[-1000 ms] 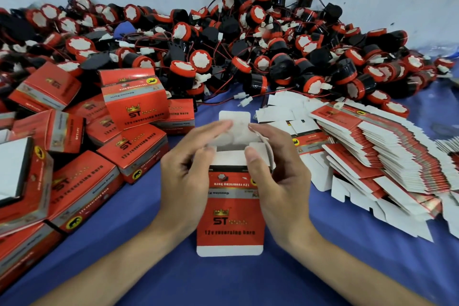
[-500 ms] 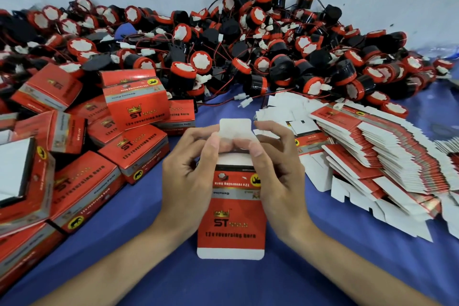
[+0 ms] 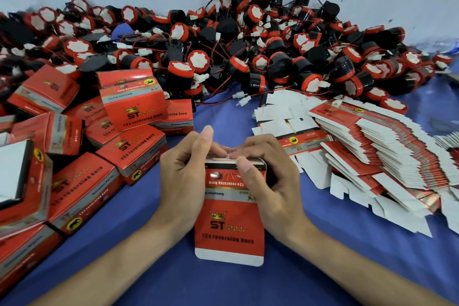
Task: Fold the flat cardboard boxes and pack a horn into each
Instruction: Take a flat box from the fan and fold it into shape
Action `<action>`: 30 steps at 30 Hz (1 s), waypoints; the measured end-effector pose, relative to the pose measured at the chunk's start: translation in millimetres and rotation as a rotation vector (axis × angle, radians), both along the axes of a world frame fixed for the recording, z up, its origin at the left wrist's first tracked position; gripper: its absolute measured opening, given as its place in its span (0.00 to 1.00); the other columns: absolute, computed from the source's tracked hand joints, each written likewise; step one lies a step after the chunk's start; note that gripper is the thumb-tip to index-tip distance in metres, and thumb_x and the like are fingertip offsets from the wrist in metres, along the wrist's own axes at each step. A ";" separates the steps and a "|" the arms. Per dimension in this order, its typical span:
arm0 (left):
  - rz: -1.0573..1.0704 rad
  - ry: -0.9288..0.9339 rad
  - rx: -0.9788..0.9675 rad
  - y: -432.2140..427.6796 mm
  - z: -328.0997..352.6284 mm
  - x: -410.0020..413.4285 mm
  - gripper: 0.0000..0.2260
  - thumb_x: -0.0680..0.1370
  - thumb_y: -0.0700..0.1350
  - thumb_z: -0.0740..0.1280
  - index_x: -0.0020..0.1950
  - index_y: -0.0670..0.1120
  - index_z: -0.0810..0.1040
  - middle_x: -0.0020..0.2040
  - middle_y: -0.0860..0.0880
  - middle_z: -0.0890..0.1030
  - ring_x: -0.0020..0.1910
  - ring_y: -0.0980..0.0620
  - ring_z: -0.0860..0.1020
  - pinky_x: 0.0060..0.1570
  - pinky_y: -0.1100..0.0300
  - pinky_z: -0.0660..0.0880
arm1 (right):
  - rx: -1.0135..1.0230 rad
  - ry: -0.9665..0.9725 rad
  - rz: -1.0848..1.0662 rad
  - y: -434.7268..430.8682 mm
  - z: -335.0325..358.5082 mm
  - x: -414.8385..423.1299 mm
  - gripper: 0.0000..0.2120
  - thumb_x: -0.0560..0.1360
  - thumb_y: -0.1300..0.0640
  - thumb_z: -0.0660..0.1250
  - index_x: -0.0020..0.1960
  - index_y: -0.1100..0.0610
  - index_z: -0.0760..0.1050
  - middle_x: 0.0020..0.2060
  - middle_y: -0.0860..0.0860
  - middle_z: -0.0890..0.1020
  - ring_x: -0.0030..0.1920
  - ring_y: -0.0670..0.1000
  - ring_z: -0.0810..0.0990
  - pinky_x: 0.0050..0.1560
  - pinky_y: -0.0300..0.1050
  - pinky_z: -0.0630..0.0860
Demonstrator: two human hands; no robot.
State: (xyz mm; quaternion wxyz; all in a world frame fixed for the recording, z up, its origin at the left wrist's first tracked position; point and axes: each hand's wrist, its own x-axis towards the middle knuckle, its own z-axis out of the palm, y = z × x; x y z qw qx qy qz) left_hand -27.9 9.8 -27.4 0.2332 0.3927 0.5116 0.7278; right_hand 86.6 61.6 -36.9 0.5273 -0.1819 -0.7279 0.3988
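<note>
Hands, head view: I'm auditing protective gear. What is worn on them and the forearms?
Nothing visible: the left hand and right hand are ungloved, without rings, watch or bands. The left forearm and right forearm show no sleeves to the frame edge; nails are short.

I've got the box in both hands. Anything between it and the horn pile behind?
Nothing bulky. The left hand and right hand grip the box; on the blue cloth between it and the horn pile lies only a red wire with white connectors. Folded boxes sit left, flat blanks right.
</note>
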 end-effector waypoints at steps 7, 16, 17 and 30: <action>-0.066 0.144 0.010 -1.3 0.8 -0.2 0.19 0.76 0.54 0.61 0.27 0.46 0.74 0.32 0.45 0.77 0.32 0.53 0.77 0.37 0.63 0.74 | 0.019 0.010 -0.009 0.7 2.3 -0.5 0.15 0.75 0.56 0.63 0.31 0.59 0.72 0.31 0.54 0.78 0.32 0.49 0.75 0.35 0.39 0.70; -0.400 0.506 -0.130 -3.2 8.7 -17.1 0.13 0.75 0.55 0.61 0.40 0.46 0.76 0.37 0.52 0.76 0.38 0.53 0.74 0.42 0.59 0.69 | -0.025 -0.050 0.043 7.3 10.2 8.5 0.05 0.74 0.51 0.64 0.48 0.51 0.74 0.31 0.49 0.77 0.32 0.45 0.74 0.35 0.37 0.69; -0.421 0.555 -0.153 -2.9 10.2 -19.0 0.13 0.74 0.56 0.62 0.40 0.47 0.75 0.39 0.54 0.75 0.40 0.54 0.74 0.44 0.60 0.69 | -0.034 -0.051 0.056 9.0 11.9 9.6 0.05 0.74 0.51 0.63 0.48 0.52 0.74 0.32 0.48 0.77 0.32 0.44 0.74 0.36 0.36 0.70; -0.529 -0.524 -0.168 6.8 3.0 -16.8 0.23 0.77 0.57 0.54 0.52 0.48 0.85 0.54 0.47 0.84 0.54 0.51 0.81 0.51 0.59 0.79 | -0.214 0.021 0.212 19.7 6.1 8.8 0.17 0.71 0.54 0.62 0.59 0.43 0.76 0.53 0.43 0.79 0.58 0.41 0.76 0.58 0.43 0.71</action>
